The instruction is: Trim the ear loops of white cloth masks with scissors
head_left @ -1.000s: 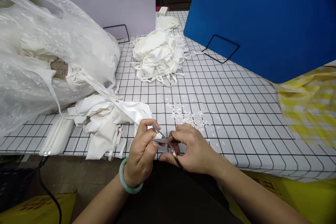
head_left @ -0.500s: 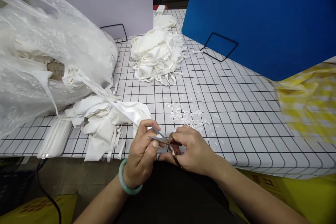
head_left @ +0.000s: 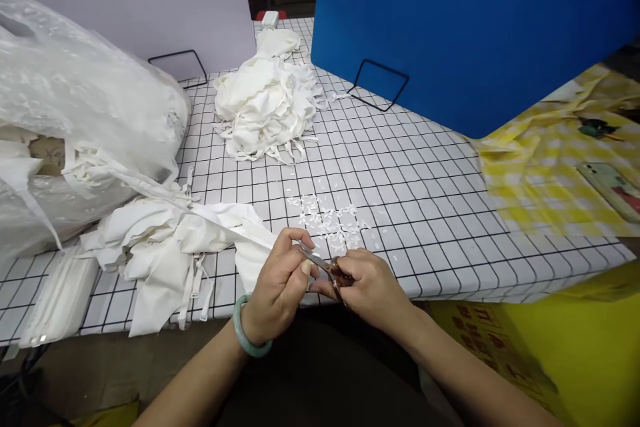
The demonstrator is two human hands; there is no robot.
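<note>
My right hand (head_left: 374, 290) has its fingers in the handles of a pair of scissors (head_left: 320, 260), whose blades look closed and point left. At the blade tips my left hand (head_left: 279, 290) is closed in a pinch, a green bangle (head_left: 242, 333) on its wrist. A white fabric piece (head_left: 250, 257) with straps runs up to this hand; the pinched end is mostly hidden by the fingers. Small white clippings (head_left: 327, 220) lie scattered just beyond both hands. More white fabric with strap ends (head_left: 150, 240) lies to the left, partly over the table edge.
A plastic bag (head_left: 100, 80) of white fabric stands at left, a white power strip (head_left: 60, 300) before it. Farther back is a white garment pile (head_left: 267, 103). Blue (head_left: 450, 27) and pale (head_left: 125, 7) boards stand behind. A phone (head_left: 613, 187) lies on yellow checked cloth (head_left: 530, 193).
The scissor blades have gone from spread to closed. My view has turned right, so the table things sit farther left and the phone shows. Both hands stay close together.
</note>
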